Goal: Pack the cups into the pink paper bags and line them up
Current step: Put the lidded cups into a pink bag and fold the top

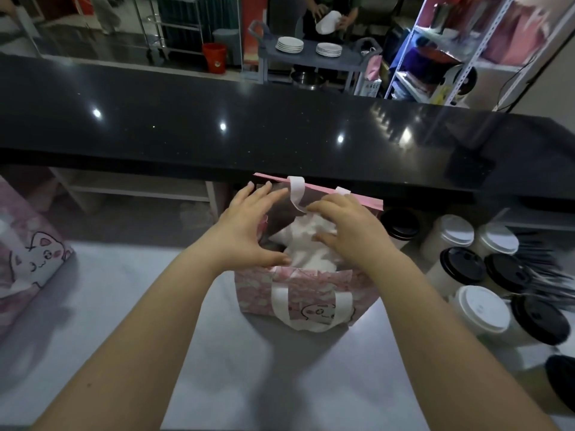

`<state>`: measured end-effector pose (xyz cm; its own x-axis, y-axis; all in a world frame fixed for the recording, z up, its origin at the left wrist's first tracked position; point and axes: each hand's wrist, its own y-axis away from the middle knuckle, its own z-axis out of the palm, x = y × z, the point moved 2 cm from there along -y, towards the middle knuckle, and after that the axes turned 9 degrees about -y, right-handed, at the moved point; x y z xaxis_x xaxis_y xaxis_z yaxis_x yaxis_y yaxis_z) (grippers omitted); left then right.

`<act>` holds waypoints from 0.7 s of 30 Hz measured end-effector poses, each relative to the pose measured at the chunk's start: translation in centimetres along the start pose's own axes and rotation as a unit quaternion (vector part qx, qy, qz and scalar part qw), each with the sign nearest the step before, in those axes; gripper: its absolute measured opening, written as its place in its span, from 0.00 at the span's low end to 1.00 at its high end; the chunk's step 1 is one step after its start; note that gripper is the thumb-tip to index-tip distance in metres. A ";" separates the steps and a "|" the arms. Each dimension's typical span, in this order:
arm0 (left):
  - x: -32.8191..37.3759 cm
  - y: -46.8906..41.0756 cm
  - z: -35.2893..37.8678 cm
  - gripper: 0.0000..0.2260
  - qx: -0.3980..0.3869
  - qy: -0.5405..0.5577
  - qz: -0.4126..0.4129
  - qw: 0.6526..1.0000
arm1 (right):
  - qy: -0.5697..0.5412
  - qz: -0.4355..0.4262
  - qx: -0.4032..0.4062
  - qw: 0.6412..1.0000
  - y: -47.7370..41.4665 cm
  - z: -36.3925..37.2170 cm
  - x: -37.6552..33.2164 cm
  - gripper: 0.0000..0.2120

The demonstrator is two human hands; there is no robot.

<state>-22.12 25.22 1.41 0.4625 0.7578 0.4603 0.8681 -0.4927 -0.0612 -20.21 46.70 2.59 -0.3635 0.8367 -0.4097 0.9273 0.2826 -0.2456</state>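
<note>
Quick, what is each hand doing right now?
Left hand: open, fingers spread at the pink bag's mouth.
Right hand: pressing white paper inside; grip unclear.

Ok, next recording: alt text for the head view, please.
Both hands, left hand and right hand, reach into the open top of a pink paper bag standing on a pale counter, over crumpled white material inside. Lidded cups, with white or black lids, stand to its right; another pink bag sits far left.

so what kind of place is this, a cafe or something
Probably a cafe or drinks shop's service counter: lidded takeaway cups beside a pink paper bag, a long black counter, and stacked plates on a cart behind.
</note>
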 end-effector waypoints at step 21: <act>-2.0 4.8 5.9 0.21 0.256 0.354 -0.126 0.891 | -0.568 0.146 -0.004 0.810 11.8 0.1 8.8 0.18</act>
<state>-17.77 23.87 -5.02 0.1687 0.2684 0.9484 0.9805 0.0524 -0.1893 -12.50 57.40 -3.99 0.0274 -0.1024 -0.9944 0.9875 0.1572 0.0110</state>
